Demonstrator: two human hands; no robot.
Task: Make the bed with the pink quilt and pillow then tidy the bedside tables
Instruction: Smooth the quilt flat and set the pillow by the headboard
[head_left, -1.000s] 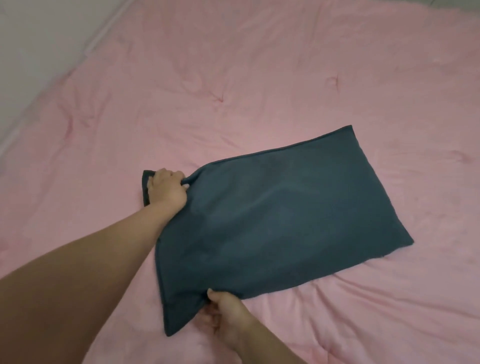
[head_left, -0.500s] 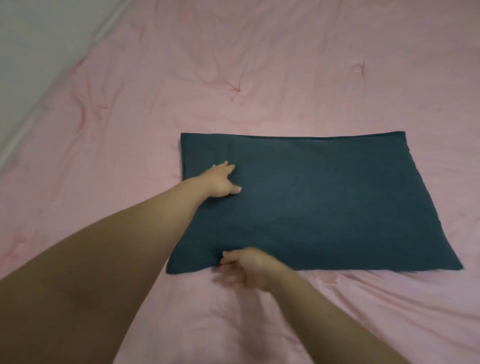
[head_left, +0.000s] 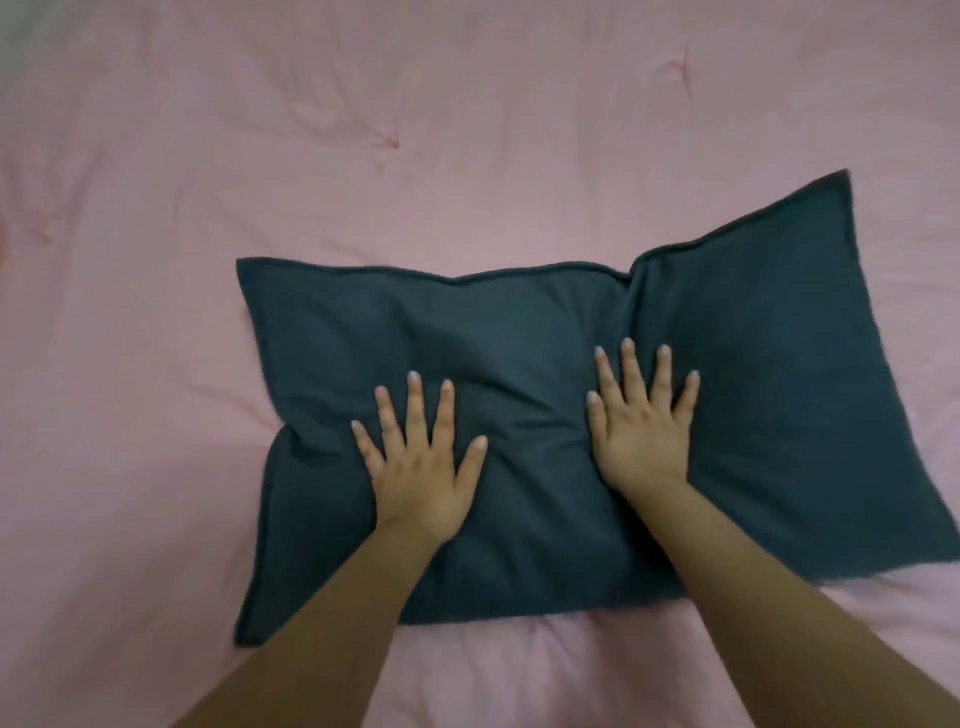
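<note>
- Pillow (head_left: 545, 415): dark teal, lying flat on the pink quilt (head_left: 260, 156), roughly centre of the head view, long side running left to right.
- Left hand (head_left: 420, 478): palm down on the pillow's left half, grip spread — fingers straight and fanned, thumb out toward the middle. Nothing pinched or held.
- Right hand (head_left: 641, 434): palm down just right of the pillow's middle, grip spread too — fingers straight, pointing away from the person, thumb tucked close beside the index finger.
- Both hands press into the fabric; the cover dips and creases between and around them.
- Hands sit apart, with a bare strip of pillow between the two thumbs.
- Both forearms come in from the bottom edge and cross the pillow's near edge.
- Pillow shape: left end lies flat, with a square corner at far left. The right end is kicked up, its far corner raised and tilted, with a fold line running from the far edge down toward the right hand.
- A thin piped seam shows along the far edge and the left edge.
- Quilt: covers the whole bed surface in view, with light wrinkles and a few tufted stitch points beyond the pillow.
- Top left corner: a pale greyish patch, possibly wall — too blurred to tell.
</note>
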